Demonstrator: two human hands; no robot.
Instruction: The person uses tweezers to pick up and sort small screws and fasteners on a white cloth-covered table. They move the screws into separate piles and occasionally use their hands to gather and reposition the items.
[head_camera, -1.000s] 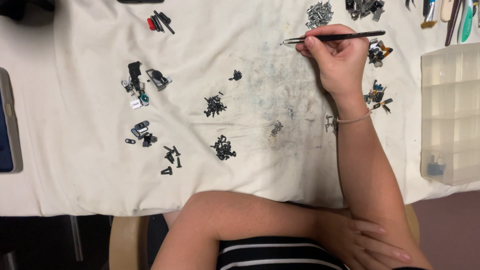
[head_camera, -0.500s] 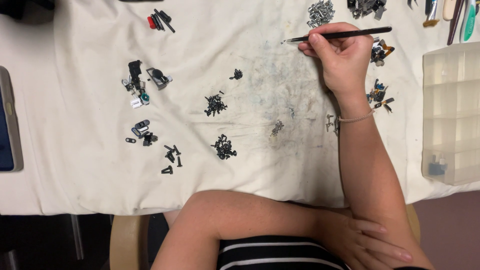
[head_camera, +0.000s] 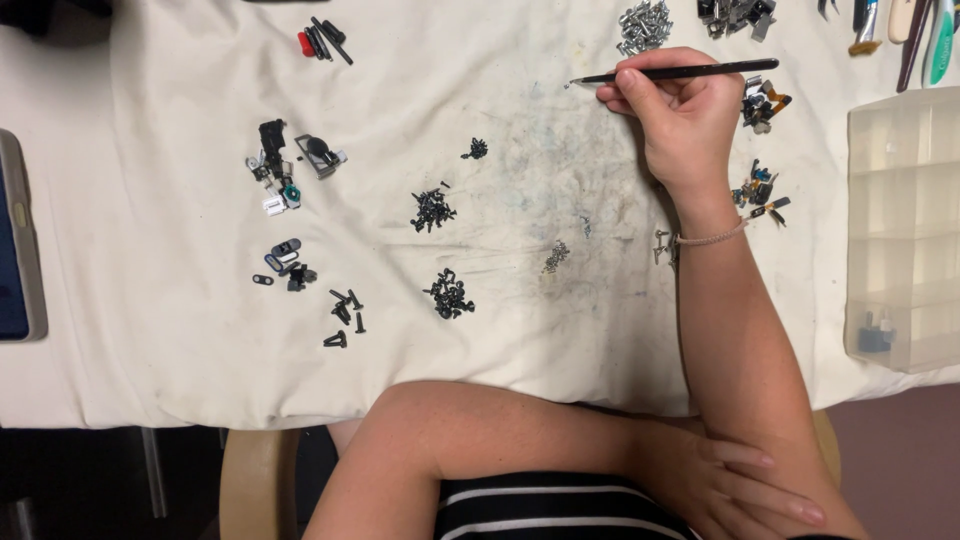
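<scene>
At the 9 o'clock edge of the table (head_camera: 60, 380), which a stained cream cloth (head_camera: 180, 300) covers, lies one dark flat device (head_camera: 18, 240), partly cut off by the frame. Toward 11 o'clock sit one red-capped bit and a few black rods (head_camera: 322, 40). Below them are two clusters of small black parts, the upper cluster (head_camera: 290, 165) with a green and a white piece, the lower cluster (head_camera: 285, 265) smaller. Five or so loose black screws (head_camera: 343, 318) lie just beside it at 7 o'clock. Near the centre there are three heaps of black screws: a tiny heap (head_camera: 475, 150), a middle heap (head_camera: 432, 208) and a lower heap (head_camera: 450, 296). One little pile of silver screws (head_camera: 555, 258) lies right of these.

The left hand (head_camera: 740, 485) rests at 5 o'clock, fingers loosely spread on the right forearm, holding nothing. The right hand (head_camera: 685, 110), at 1 o'clock, has its grip clamped on one thin black tool (head_camera: 690, 72); thumb and fingertips pinch it near the left end. The tool lies nearly level above the knuckles, its fine tip pointing to 9 o'clock just past the fingers, its tail running to 3 o'clock.

One heap of silver screws (head_camera: 645, 25) sits at 12 o'clock, two bunches of mixed small parts (head_camera: 762, 145) are just right of the hand, and one clear compartment box (head_camera: 905, 230) stands at 3 o'clock.
</scene>
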